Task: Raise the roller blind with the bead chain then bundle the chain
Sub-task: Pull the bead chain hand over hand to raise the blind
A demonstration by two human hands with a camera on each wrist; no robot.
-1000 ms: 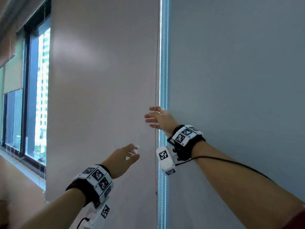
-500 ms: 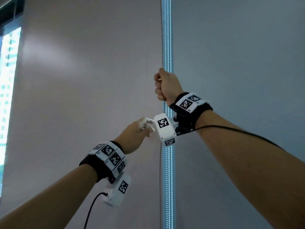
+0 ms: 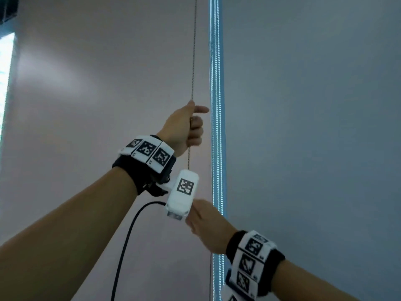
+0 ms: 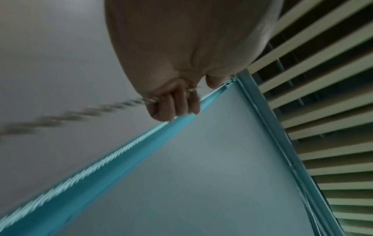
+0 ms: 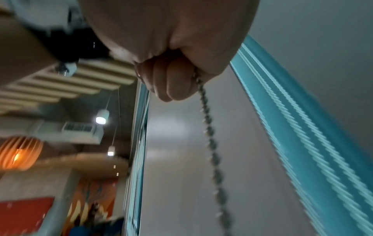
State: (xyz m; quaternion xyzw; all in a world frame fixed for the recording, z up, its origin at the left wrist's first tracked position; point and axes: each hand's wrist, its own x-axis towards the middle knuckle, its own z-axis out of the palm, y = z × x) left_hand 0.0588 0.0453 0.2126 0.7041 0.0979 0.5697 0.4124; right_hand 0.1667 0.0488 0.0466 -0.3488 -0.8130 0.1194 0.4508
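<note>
The left hand (image 3: 184, 127) was closed in a fist round the chain (image 3: 193, 53), thumb pointing toward the bright gap beside it. The chain was thin metal, beaded, dull grey, and ran straight up from that grip in front of the pale blind (image 3: 97, 105), then down from the fist past the white wrist camera (image 3: 183, 192). Just below that, the right hand (image 3: 206, 224) made the lower grip. From the right wrist, its fingers (image 5: 167, 83) were curled tight on the same chain, which came out of the fist beside the knuckles and trailed away, blurred.

The blind fabric behind both grips was smooth and matte, pinkish grey in the room light, hanging flat. To the right of the grips a narrow strip of daylight (image 3: 217, 83) showed between it and a second, bluish-grey blind (image 3: 314, 127), with more bead strings glinting in the strip.

Each wrist wore a black band (image 3: 138, 170) with white square-patterned tags, and a black cable (image 3: 125, 246) looped down from the left camera.

Above the grips, the ceiling had pale parallel slats (image 4: 322, 79). Off to the left hung an orange ribbed lamp (image 5: 18, 153) and small round pendants (image 5: 102, 117).
</note>
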